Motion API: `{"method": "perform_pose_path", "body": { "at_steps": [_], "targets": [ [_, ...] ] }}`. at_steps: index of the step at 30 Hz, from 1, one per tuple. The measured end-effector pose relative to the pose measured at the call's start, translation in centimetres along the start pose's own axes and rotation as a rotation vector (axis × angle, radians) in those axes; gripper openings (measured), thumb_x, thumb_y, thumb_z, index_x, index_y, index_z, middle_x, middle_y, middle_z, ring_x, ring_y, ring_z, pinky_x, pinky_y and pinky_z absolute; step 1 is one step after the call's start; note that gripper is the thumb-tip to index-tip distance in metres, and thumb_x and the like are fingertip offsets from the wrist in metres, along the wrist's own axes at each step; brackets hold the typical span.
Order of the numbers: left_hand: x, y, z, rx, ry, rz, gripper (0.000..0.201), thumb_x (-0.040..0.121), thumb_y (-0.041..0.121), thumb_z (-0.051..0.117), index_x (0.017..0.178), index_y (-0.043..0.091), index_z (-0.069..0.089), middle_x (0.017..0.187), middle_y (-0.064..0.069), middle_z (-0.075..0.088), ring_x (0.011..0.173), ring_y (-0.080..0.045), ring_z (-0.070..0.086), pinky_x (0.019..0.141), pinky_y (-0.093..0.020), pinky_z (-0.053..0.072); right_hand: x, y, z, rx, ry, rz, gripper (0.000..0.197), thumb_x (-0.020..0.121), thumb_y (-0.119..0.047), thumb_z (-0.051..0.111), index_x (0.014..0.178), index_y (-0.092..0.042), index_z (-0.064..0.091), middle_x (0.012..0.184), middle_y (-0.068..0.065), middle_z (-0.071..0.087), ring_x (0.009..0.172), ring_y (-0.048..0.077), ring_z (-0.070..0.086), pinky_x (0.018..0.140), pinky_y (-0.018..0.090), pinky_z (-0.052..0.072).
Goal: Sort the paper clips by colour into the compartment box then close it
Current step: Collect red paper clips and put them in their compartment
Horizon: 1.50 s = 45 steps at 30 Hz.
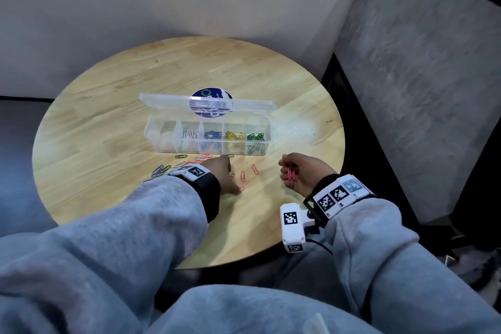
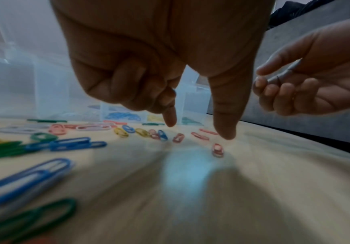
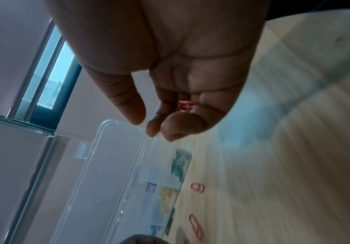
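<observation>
Pink clips are being gathered, judging by the layout. A small bunch of pink wire paper clips (image 1: pixel 291 173) is held in the curled fingers of the right hand (image 1: pixel 303 175), raised just above the round pale wooden table (image 1: pixel 108 106) at about 4 o'clock from the table's centre. The left hand (image 1: pixel 222 175) is lowered over the loose pink clips at 6 o'clock; its forefinger and thumb are extended downward and parted, the other fingers are curled, and nothing is gripped. The thumb tip (image 2: pixel 225 132) stands just beside the nearest loose pink paper clip (image 2: pixel 218 149), though whether it is touching cannot be told.

The step would be done best if that clip were pinched by its long sides, or slid toward the table edge so that a fingertip can be got under it, since flat wire lies flush on wood. The right-hand bunch should be kept clenched until it is over the correct cell.

The clear plastic compartment box (image 1: pixel 208 133) lies near the table's centre, its long axis running 9 to 3 o'clock, its hinged lid (image 1: pixel 206 103) standing open toward 12. White, blue, yellow and green clips fill four cells; the leftmost cell appears empty, presumably reserved for pink. Mixed blue, green and white clips (image 1: pixel 161 169) lie at 8 o'clock. The loose pink clips (image 1: pixel 248 172) mostly point roughly toward 12.
</observation>
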<state>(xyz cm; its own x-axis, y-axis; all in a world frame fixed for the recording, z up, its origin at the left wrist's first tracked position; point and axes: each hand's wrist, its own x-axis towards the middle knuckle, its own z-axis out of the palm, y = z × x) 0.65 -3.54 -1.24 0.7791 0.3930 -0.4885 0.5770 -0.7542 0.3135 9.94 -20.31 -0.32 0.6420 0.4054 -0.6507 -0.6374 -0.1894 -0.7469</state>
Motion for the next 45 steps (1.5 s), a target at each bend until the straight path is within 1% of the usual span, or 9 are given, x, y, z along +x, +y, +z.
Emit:
{"method": "perform_pose_path", "body": {
  "at_steps": [5,9,15,20,26,32,35,38,45],
  "targets": [
    [0.7,0.4,0.6,0.052,-0.015,-0.004,0.044,0.069,0.041,0.077,0.095,0.019,0.049,0.105,-0.004,0.063,0.086,-0.023,0.054,0.073,-0.029,0.041,0.4,0.2,-0.3,-0.063,0.029,0.015,0.027,0.096,-0.017,0.044,0.070,-0.008,0.049,0.061,0.002,0.037,0.038,0.008,0.039,0.035,0.015,0.031],
    [1.0,0.7,1.0,0.035,-0.011,-0.017,0.029,0.078,0.029,0.071,0.100,0.010,0.066,0.104,-0.008,0.068,0.095,-0.026,0.062,0.074,-0.028,0.044,0.4,0.4,-0.2,-0.122,0.033,0.036,0.026,0.097,-0.017,0.044,0.073,-0.009,0.048,0.061,0.002,0.037,0.051,0.012,0.034,0.041,0.017,0.028],
    [0.8,0.5,1.4,0.043,-0.048,-0.040,0.022,0.081,0.024,0.064,0.097,0.010,0.070,0.101,-0.008,0.070,0.095,-0.025,0.065,0.075,-0.029,0.048,0.9,0.5,1.1,-0.331,0.027,0.097,0.019,0.094,-0.015,0.049,0.076,-0.011,0.045,0.060,0.003,0.036,0.049,0.015,0.031,0.049,0.025,0.028],
    [0.3,0.0,1.6,0.038,-0.055,-0.018,0.022,0.081,0.019,0.062,0.097,0.008,0.071,0.102,-0.010,0.071,0.096,-0.026,0.065,0.074,-0.028,0.048,0.7,0.5,2.1,-0.762,0.122,-0.042,0.026,0.088,-0.019,0.063,0.066,-0.013,0.048,0.060,0.003,0.047,0.051,0.016,0.043,0.050,0.023,0.036],
    [-0.6,-1.3,0.8,-0.036,-0.024,0.038,0.007,0.080,0.017,0.062,0.073,0.018,0.060,0.081,-0.003,0.062,0.079,-0.020,0.056,0.066,-0.022,0.040,1.6,1.0,3.8,-0.933,0.214,-0.161,0.028,0.080,-0.020,0.069,0.063,-0.017,0.047,0.069,0.003,0.050,0.074,0.019,0.049,0.064,0.024,0.037],
    [-1.6,-4.0,-2.3,-0.557,-0.056,0.033,0.025,0.079,0.021,0.070,0.061,0.020,0.053,0.060,0.002,0.054,0.058,-0.014,0.048,0.062,-0.021,0.042,2.3,1.5,5.7,-1.121,0.265,-0.199,0.034,0.072,-0.039,0.074,0.087,-0.016,0.053,0.081,0.001,0.054,0.075,0.019,0.050,0.065,0.024,0.036],
    [-2.2,-5.3,-3.9,-0.919,-0.020,0.005,0.026,0.085,0.007,0.063,0.064,0.014,0.049,0.059,-0.005,0.049,0.043,-0.010,0.039,0.043,-0.016,0.035,2.8,1.5,6.4,-1.199,0.271,-0.203,0.037,0.076,-0.037,0.072,0.100,-0.013,0.059,0.095,0.004,0.062,0.085,0.021,0.057,0.070,0.025,0.043],
    [-2.8,-6.4,-5.2,-1.223,0.037,-0.016,0.028,0.088,-0.002,0.055,0.065,0.011,0.047,0.060,-0.007,0.050,0.040,-0.006,0.041,0.035,-0.011,0.032,3.5,1.7,7.1,-1.244,0.271,-0.155,0.031,0.080,-0.031,0.067,0.100,-0.009,0.064,0.099,0.008,0.068,0.089,0.025,0.063,0.078,0.028,0.051],
    [-3.7,-7.9,-5.7,-1.531,0.052,-0.089,0.021,0.090,-0.002,0.052,0.075,0.013,0.050,0.046,0.000,0.061,0.037,-0.004,0.052,0.036,-0.009,0.039,4.2,2.5,7.1,-1.212,0.322,-0.181,0.026,0.079,-0.030,0.065,0.092,-0.009,0.063,0.088,0.007,0.066,0.078,0.024,0.059,0.067,0.026,0.045]
  ]
}}
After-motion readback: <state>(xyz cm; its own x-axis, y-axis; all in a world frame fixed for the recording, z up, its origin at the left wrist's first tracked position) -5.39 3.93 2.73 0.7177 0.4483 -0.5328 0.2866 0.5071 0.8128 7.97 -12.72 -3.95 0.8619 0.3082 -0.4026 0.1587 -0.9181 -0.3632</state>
